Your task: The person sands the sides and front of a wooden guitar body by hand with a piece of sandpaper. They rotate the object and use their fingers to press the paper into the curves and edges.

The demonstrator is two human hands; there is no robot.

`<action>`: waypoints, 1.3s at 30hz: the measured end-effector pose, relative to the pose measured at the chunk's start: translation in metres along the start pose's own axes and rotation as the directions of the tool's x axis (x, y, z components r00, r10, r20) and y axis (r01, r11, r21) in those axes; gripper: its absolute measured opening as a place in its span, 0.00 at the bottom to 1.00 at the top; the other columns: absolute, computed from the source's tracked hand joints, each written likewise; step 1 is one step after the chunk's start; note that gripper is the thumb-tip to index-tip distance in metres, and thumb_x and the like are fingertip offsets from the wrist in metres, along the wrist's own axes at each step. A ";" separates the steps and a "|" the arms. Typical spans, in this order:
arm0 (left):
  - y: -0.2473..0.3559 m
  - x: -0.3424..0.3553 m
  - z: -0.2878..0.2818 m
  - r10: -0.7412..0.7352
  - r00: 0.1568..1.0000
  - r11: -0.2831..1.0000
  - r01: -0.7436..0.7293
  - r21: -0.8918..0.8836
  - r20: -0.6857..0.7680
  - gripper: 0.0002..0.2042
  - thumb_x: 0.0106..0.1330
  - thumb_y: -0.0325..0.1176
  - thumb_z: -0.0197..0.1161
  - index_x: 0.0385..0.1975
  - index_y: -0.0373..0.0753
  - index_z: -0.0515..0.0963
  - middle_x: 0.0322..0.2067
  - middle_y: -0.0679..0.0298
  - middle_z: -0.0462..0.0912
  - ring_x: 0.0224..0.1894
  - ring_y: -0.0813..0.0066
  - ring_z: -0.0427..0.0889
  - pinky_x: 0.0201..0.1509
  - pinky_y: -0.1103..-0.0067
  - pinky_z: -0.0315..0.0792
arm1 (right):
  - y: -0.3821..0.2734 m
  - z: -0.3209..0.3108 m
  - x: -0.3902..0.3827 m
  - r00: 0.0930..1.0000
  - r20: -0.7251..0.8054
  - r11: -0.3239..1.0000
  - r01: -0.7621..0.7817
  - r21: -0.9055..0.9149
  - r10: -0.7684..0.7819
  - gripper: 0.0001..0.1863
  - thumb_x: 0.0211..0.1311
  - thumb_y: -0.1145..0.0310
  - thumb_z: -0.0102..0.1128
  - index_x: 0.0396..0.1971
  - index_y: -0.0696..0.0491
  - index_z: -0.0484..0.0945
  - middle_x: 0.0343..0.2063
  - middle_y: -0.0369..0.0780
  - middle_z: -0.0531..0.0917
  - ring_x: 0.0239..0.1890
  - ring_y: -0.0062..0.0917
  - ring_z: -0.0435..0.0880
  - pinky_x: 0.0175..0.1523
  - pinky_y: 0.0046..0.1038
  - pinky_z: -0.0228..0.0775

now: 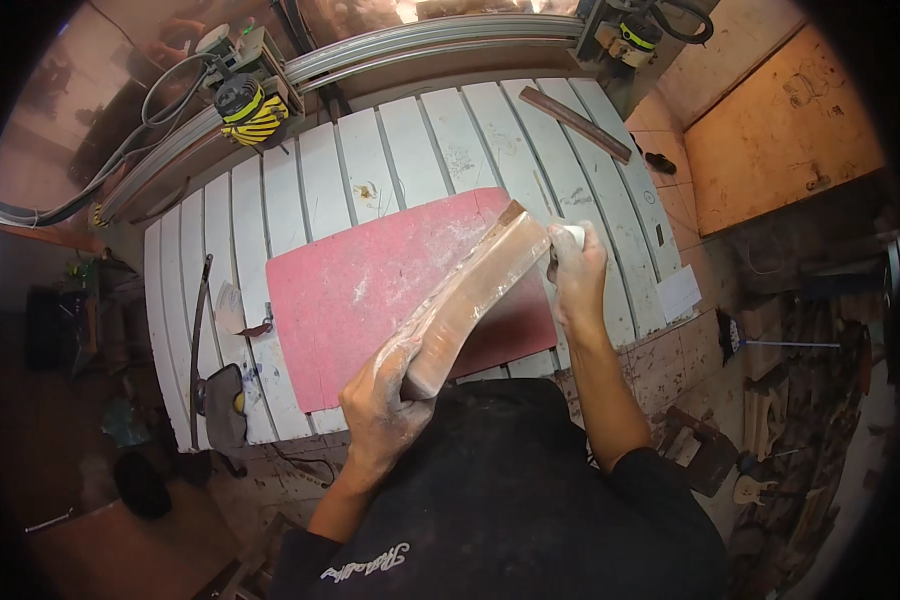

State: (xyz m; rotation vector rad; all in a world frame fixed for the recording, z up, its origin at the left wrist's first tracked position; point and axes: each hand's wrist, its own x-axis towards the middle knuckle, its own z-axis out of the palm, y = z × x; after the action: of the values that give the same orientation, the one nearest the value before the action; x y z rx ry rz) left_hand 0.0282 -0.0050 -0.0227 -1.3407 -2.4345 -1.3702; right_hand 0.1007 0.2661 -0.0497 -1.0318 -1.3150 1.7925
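A long, slightly curved wooden piece (475, 295), tan and dusty with white powder, is held aslant above the pink mat (355, 270). My left hand (385, 395) grips its near end, fingers along the edge and thumb at the end face. At the far end, my right hand (577, 270) is closed around a small white thing (574, 235), whose kind I cannot make out; its fingertips are by the wood's edge. Both hands are coated with whitish dust. Part of the mat is hidden under the wood and its shadow.
Beneath the mat is a white slatted machine bed (320, 170). A dark wooden bar (575, 124) rests at its far right, a paper sheet (679, 293) at its right edge. Left lie a dark strip (200, 345) and a grey sander-like object (225, 405). A machine gantry (430, 55) spans the back.
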 end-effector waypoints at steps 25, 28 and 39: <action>-0.004 0.006 -0.002 0.004 1.000 1.000 -0.004 0.001 -0.004 0.30 0.50 0.20 0.80 0.55 0.36 0.74 0.52 0.44 0.87 0.54 0.49 0.89 0.57 0.66 0.83 | 0.018 0.019 -0.040 0.984 0.115 0.986 0.148 -0.075 -0.139 0.11 0.64 0.76 0.67 0.27 0.52 0.72 0.26 0.30 0.77 0.25 0.09 0.72 0.29 0.17 0.65; -0.006 0.007 -0.002 0.006 1.000 1.000 -0.006 0.009 -0.003 0.31 0.50 0.20 0.80 0.55 0.36 0.74 0.52 0.44 0.87 0.54 0.49 0.89 0.57 0.66 0.83 | -0.001 0.019 -0.021 0.987 0.064 0.988 0.150 -0.030 -0.148 0.13 0.62 0.75 0.69 0.26 0.52 0.71 0.26 0.31 0.77 0.25 0.10 0.72 0.29 0.19 0.66; -0.005 0.008 -0.003 0.015 1.000 1.000 -0.014 0.013 -0.001 0.32 0.50 0.21 0.81 0.56 0.36 0.74 0.52 0.44 0.86 0.54 0.49 0.89 0.57 0.66 0.83 | 0.015 0.016 -0.032 0.982 0.102 0.979 0.171 -0.113 -0.159 0.15 0.63 0.74 0.68 0.24 0.50 0.68 0.23 0.29 0.74 0.23 0.09 0.68 0.25 0.18 0.60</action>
State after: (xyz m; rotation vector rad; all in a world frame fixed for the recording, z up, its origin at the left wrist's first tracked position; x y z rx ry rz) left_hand 0.0184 -0.0028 -0.0213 -1.3522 -2.4239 -1.3495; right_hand 0.1001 0.2276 -0.0552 -0.8837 -1.5361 1.6694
